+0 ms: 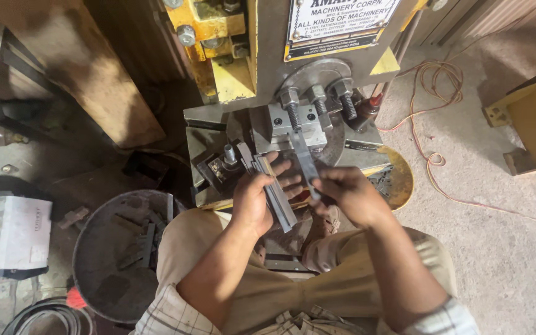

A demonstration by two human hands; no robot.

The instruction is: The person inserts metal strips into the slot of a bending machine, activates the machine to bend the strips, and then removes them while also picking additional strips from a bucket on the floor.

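Seen from the head camera, the left hand (252, 198) is clasping a bundle of grey metal strips (275, 192) while the right hand (345, 193) is pinching a single strip (305, 160) under the press die (296, 121); its fingertips are hiding the strip's lower end. A white rectangular nameplate (336, 22), cut off at the top edge, is showing on the machine.

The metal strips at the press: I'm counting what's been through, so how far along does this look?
Done, it seems: several dark pieces lie in the round tub beside the person's knee. In hand: the right hand feeds one flat strip up into the press die. Left: the left hand holds a bundle of strips. How many in all, I cannot tell.
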